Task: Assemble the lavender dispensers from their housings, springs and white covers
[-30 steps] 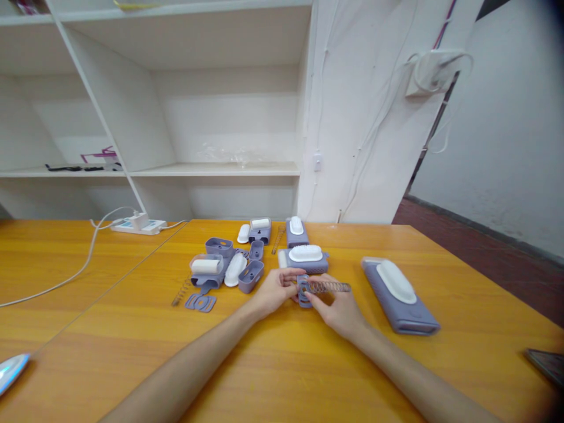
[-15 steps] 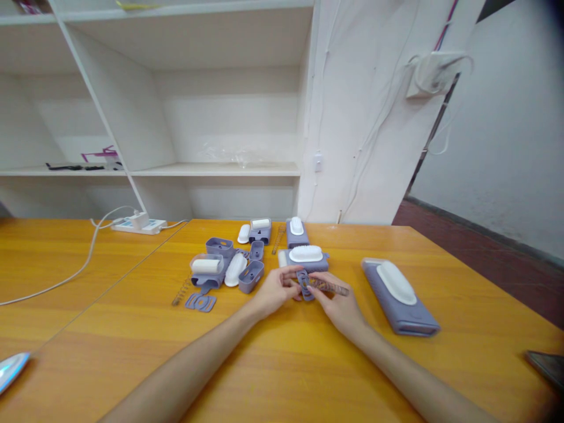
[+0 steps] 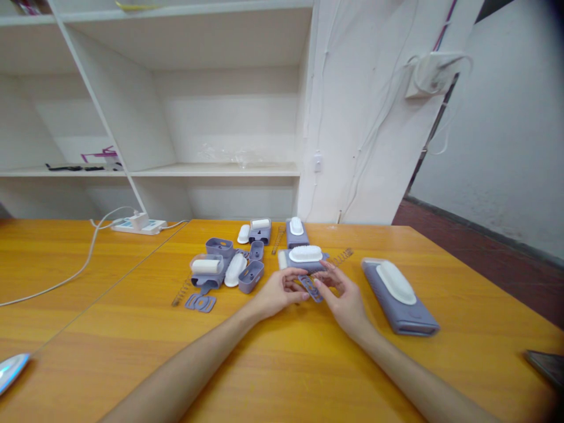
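Grasping a slotted plate between them, the left hand and the right hand have the white brush at twelve o'clock. A coil spring shows toward two o'clock; whether the right hand also holds it, I cannot tell.

I could slide my left hand back toward me across the table; a brush blocks it ahead, an open box just left.

Bare left hand, bare right hand, slender fingers, slim bare forearms tapering to the wrists
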`<state>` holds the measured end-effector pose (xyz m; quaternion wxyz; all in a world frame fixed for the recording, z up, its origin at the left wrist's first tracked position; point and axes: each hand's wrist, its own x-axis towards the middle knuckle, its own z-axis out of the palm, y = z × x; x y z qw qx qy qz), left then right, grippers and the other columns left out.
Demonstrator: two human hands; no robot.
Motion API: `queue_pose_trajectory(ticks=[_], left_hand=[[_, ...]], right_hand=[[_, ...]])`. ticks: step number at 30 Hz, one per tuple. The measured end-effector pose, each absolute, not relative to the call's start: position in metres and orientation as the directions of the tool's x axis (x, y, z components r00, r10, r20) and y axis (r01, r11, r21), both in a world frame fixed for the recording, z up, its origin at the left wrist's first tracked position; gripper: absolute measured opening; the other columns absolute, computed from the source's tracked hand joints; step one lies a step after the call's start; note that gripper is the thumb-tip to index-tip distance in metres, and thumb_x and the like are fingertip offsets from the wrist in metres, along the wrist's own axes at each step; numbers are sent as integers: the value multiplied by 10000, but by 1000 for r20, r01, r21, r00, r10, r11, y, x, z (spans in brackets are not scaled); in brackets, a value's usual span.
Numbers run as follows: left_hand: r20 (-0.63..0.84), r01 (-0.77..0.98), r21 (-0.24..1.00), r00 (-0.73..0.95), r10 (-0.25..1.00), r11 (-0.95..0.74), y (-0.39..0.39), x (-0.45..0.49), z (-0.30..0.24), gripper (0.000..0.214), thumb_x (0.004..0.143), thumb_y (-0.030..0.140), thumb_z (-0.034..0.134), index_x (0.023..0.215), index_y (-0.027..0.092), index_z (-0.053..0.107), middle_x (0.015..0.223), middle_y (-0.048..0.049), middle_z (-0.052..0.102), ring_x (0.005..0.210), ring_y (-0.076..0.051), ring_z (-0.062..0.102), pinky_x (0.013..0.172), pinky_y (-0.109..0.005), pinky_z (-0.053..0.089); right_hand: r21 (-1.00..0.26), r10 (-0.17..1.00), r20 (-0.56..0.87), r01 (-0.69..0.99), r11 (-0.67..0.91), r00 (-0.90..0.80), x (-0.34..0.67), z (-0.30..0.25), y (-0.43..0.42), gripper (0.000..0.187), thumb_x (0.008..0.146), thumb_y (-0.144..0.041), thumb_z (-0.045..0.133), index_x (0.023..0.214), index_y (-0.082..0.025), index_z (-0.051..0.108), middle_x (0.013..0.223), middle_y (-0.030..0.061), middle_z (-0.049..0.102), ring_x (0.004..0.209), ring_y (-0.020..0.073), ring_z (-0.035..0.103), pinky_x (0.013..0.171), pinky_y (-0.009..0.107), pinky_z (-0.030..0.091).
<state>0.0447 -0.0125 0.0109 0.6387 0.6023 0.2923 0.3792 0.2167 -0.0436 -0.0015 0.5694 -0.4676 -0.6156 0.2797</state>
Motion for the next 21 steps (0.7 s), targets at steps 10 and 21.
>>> queue_pose_trajectory(ticks=[10,21], left_hand=[[119,-251,967,575,809,36,-8,39,9,550,629,283,753,1118,114,566,1066,-148,618,802,-173,614,727,-305,473],[96,-263,963,516,851,51,-6,41,6,484,549,236,800,983,105,630,937,-112,674,792,-159,626,786,-294,462]], right_hand=[[-894,909,416,177,412,-10,218,1,-44,377,788,-322,586,1130,-180,514,965,83,666,907,213,617,840,381,477],[-874,912,409,302,380,37,215,-1,-42,287,765,-387,592,958,-179,631,918,77,680,812,211,624,741,348,500]])
